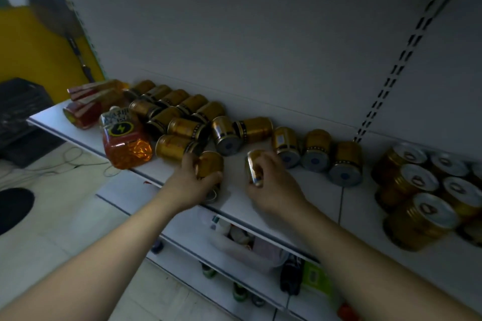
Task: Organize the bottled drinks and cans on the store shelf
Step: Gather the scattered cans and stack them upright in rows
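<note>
Several gold cans (182, 117) lie tipped on their sides across the white shelf (313, 190). My left hand (187, 182) grips one gold can (211, 164) near the shelf's front edge. My right hand (271, 182) is closed around another gold can (254, 167), held tilted just above the shelf. Three more cans (317, 151) lie on their sides to the right of my right hand. At the far right a group of gold cans (417, 190) stands upright, tops showing. An orange bottled drink (122, 141) lies on its side at the left, with red-labelled bottles (86, 104) behind it.
Lower shelves (198, 266) under my arms hold bottles and a plastic bag (247, 245). The grey back panel (260, 34) has a slotted upright (391, 81) at the right. The tiled floor (65, 216) with cables and a black crate (20, 109) lies to the left.
</note>
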The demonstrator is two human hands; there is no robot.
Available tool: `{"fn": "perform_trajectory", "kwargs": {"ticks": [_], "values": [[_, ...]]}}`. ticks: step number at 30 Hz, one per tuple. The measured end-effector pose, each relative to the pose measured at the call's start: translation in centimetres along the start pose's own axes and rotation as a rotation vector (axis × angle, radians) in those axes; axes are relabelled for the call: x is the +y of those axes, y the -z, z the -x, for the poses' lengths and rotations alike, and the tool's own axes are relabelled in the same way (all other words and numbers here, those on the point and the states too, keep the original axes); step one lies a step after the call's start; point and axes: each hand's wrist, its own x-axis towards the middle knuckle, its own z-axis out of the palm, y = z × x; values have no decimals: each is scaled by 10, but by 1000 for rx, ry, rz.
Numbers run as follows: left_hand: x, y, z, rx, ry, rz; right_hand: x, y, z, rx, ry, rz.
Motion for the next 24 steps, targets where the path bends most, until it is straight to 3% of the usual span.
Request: {"fn": "perform_trajectory", "kwargs": {"ticks": [5,7,9,12,14,19,24], "values": [[10,-8,-1,-115,-110,-110,-1,8,23,-71,-273,143],[12,-8,-2,-173,-150,-20,-1,14,27,-19,-338,138],[10,-8,-3,-209,-169,146,2,23,38,68,-453,-176],[14,-12,1,-279,-213,361,8,35,75,267,-670,-865],[27,-23,8,-343,-297,389,18,40,107,422,-718,-1054],[75,-81,41,-517,-513,441,40,64,173,703,-681,-957],[104,-141,72,-652,-650,367,76,89,210,807,-641,-720]]}}
